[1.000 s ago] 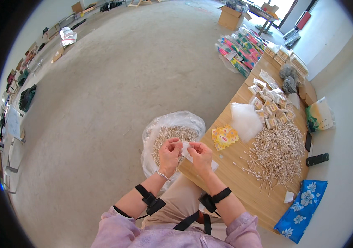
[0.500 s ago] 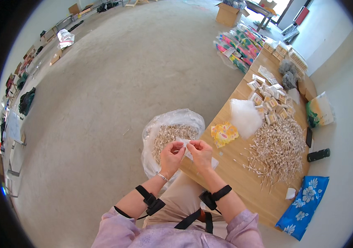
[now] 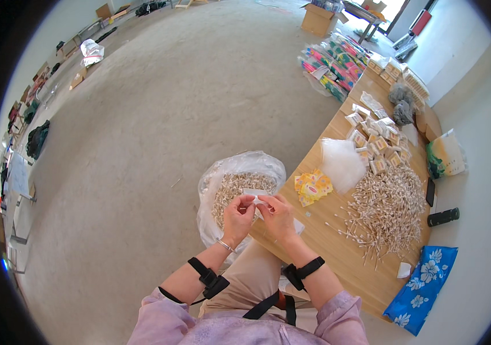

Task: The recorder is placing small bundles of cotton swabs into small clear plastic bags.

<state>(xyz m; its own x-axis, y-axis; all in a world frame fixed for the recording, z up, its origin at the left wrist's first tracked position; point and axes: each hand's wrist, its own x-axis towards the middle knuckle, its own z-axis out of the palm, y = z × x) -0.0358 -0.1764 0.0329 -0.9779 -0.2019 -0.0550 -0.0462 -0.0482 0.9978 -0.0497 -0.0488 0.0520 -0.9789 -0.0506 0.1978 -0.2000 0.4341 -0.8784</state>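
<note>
My left hand point(image 3: 238, 219) and my right hand point(image 3: 278, 218) meet over the table's near left corner, fingertips pinched close together. Between them is a small clear plastic bag point(image 3: 253, 191), its far end sticking out past the fingers. Whether anything lies inside it is hard to make out. Just beyond and below my hands, a large clear sack point(image 3: 204, 192) full of loose cotton swabs point(image 3: 235, 187) stands on the floor. Right of my right hand lie yellow printed cards point(image 3: 313, 187). A white piece point(image 3: 299, 226) shows beside my right wrist.
On the wooden table point(image 3: 326, 241) are a stack of clear bags point(image 3: 343, 165), a heap of cotton swabs point(image 3: 392, 207) and several small filled packs point(image 3: 379, 146). A black cylinder point(image 3: 444, 217) and a blue flowered pouch point(image 3: 423, 287) line the wall side. Colourful bundles point(image 3: 334, 66) lie beyond.
The small bag's far end now spreads flatter and wider beyond my fingertips. My fingers have shifted slightly on it; both arms stay in nearly the same place.
</note>
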